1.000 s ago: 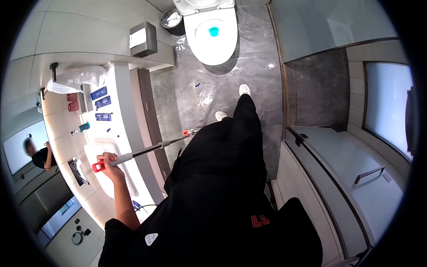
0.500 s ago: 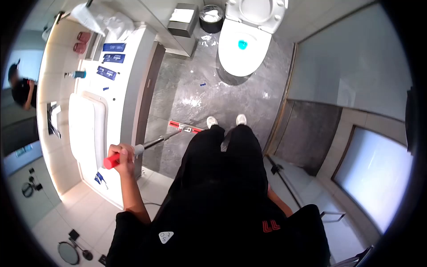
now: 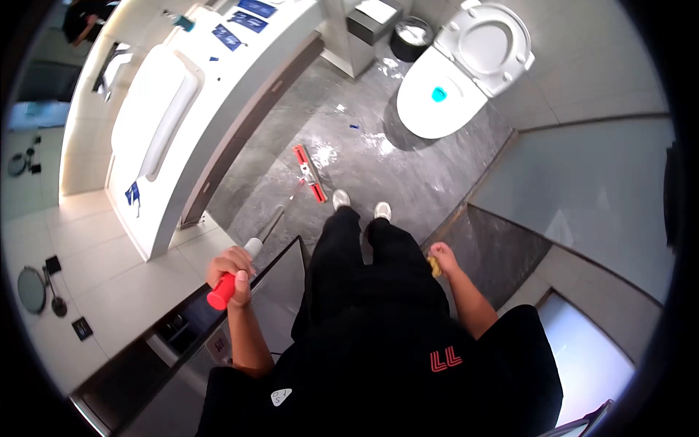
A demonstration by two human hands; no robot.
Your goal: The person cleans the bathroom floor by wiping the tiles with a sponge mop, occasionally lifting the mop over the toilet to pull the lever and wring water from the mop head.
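My left hand point(image 3: 233, 266) is wrapped round the red-ended grip of a mop point(image 3: 313, 191). Its pole slants away from me, and the narrow red-and-white head rests on the wet grey floor point(image 3: 277, 156), just ahead of my shoes. At my right side, my right hand point(image 3: 443, 256) is closed on a small yellow thing point(image 3: 435, 268), which may be a cloth; most of it is hidden by the fingers. A small blue scrap point(image 3: 354, 127) lies on the floor between the mop head and the toilet point(image 3: 429, 98).
Left stands a white washbasin counter point(image 3: 218, 109) with blue packets point(image 3: 248, 21) and a soap bottle point(image 3: 182, 22). A black bin point(image 3: 411, 40) is beside the toilet, whose lid is up. Frosted glass point(image 3: 582, 182) borders the right. A dark-framed panel point(image 3: 280, 291) stands near my left arm.
My view has turned and shifted, with the counter now farther up and left. The mop head has swung from crosswise to pointing away from me. My right hand has come into view with the yellow thing.
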